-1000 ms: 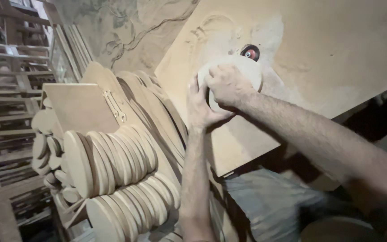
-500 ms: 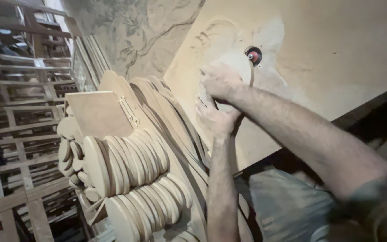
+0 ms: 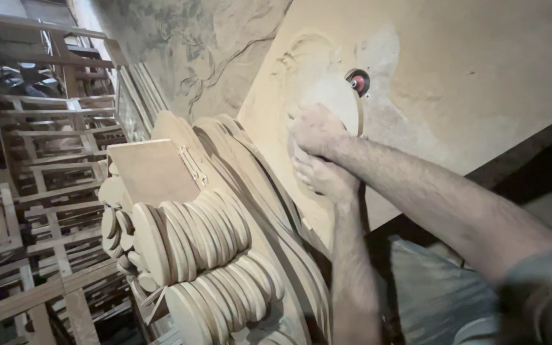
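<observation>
- Right hand [image 3: 317, 131]: fingers curled over the near edge of a round wooden disc [image 3: 337, 102], pressing it flat against the work surface.
- Left hand [image 3: 324, 177]: just below the right, touching it; fingers bent against the lower edge of the same disc. Both hands closed on the piece.
- Disc location: lies on a large pale board table [image 3: 480, 76], dusted with fine sawdust. Its far edge sits right at a small red cutter head [image 3: 358, 82] that pokes up through a round hole in the table. Contact between disc edge and cutter cannot be judged; the spot is slightly blurred.
- Both forearms bare, coated in dust. Right arm crosses in from lower right; left arm rises from the bottom of view.
- Beside the table, to the left: two rows of finished-looking round discs [image 3: 193, 236] standing on edge, packed face to face.
- Behind those rows: a stack of larger curved panels [image 3: 250, 166] leaning on edge against the table side.
- A flat square board [image 3: 154, 169] rests atop the upper row of discs.
- Far left: wooden frames [image 3: 52, 153] stacked in tiers, well apart from the hands.
- Rough plaster wall [image 3: 212, 51] behind the stacks.
</observation>
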